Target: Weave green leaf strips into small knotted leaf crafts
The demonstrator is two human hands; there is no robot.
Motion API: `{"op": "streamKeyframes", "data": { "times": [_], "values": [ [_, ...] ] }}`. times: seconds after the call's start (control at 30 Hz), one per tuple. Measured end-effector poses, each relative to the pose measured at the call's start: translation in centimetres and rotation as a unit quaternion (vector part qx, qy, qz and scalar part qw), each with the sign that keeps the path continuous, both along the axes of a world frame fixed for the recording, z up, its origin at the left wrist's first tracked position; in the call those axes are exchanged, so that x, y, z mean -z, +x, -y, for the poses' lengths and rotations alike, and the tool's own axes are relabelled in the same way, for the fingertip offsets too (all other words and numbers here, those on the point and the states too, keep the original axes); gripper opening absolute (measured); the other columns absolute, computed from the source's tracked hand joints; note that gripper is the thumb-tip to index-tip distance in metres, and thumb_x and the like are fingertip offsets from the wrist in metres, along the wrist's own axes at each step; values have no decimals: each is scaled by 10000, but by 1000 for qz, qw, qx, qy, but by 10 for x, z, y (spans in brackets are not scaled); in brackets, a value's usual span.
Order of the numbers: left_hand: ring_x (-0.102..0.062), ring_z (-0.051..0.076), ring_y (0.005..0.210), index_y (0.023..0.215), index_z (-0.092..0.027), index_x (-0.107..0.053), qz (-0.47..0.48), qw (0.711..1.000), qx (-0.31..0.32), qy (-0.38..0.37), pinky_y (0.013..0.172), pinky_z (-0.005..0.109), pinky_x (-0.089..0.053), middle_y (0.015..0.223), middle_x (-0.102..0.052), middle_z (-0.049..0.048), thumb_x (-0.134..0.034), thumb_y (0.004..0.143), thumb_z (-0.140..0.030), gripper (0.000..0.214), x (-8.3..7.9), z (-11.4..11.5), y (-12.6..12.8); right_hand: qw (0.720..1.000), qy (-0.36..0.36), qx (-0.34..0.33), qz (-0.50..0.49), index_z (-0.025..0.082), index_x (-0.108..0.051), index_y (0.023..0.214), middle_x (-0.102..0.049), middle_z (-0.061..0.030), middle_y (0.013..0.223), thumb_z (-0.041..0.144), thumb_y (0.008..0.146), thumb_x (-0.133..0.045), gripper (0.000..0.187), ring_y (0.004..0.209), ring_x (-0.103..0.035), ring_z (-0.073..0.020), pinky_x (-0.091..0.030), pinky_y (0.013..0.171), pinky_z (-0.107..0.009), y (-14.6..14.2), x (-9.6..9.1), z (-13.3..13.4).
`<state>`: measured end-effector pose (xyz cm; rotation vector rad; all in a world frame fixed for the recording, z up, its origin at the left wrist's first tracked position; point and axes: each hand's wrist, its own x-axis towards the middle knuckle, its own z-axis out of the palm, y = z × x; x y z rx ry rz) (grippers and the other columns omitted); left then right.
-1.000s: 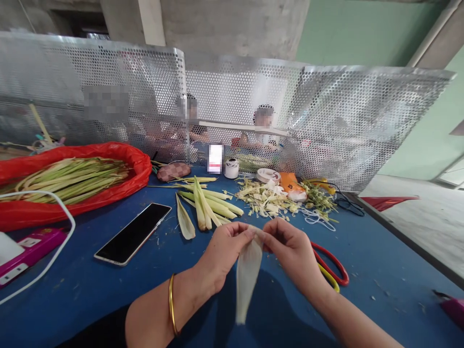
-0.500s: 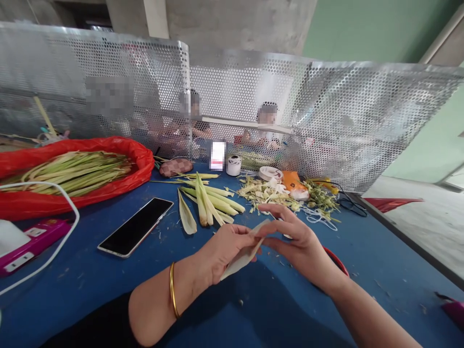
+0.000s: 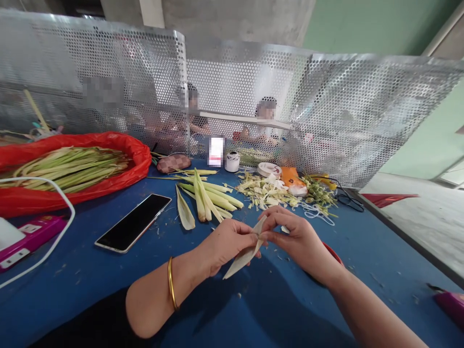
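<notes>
A pale, dry-looking husk leaf (image 3: 239, 262) hangs between my hands above the blue table, its pointed end slanting down to the left. My left hand (image 3: 232, 241) grips it between thumb and fingers. My right hand (image 3: 290, 237) is closed on its upper part, thumb and fingertips pinching close to the left thumb. Just beyond them lies a bunch of green and cream husk leaves (image 3: 203, 195), with one loose leaf (image 3: 185, 212) at its left. Behind my right hand is a heap of pale leaf scraps (image 3: 264, 188).
A red bag (image 3: 139, 166) of long green stalks stands at left. Nearby lie a phone (image 3: 134, 223), a magenta power strip (image 3: 47, 234) and a white cable. A white jar (image 3: 232, 162), tape roll (image 3: 269, 168) and orange packet (image 3: 290, 178) stand before a perforated metal screen (image 3: 232, 87); people sit behind it.
My right hand's raised fingers have come down and closed on the leaf beside my left thumb. The left hand keeps its grip. The view has shifted slightly.
</notes>
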<state>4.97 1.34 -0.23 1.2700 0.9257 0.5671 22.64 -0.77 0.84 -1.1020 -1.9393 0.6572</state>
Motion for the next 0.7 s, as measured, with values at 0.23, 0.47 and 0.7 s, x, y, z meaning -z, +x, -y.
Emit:
{"op": "streamKeyframes", "data": {
  "times": [0.23, 0.47, 0.7],
  "values": [
    [-378, 78, 425, 598, -171, -617, -13, 999, -42, -13, 454, 225, -250, 480, -509, -50, -698, 680, -350, 213, -1, -1, 1, 999, 11, 10, 36, 226, -643, 729, -618, -65, 1069, 262, 837, -646, 114, 1037, -583, -228, -448, 879, -355, 1, -1, 3],
    [-354, 83, 449, 537, -168, -604, -49, 995, -20, 86, 465, 231, -233, 458, -467, -54, -680, 687, -334, 236, 0, 0, 1, 999, -16, -14, 42, 218, -609, 685, -609, -23, 808, 256, 832, -641, 156, 809, -579, -178, -458, 727, -295, -1, -2, 2],
    [-502, 107, 495, 656, -161, -665, -35, 999, -11, 37, 488, 222, -346, 576, -612, -7, -687, 696, -430, 273, -2, -1, 2, 996, -12, 33, 87, 215, -583, 687, -598, 5, 723, 243, 840, -606, 157, 680, -532, -148, -406, 621, -258, -1, -1, 2]
  ]
}}
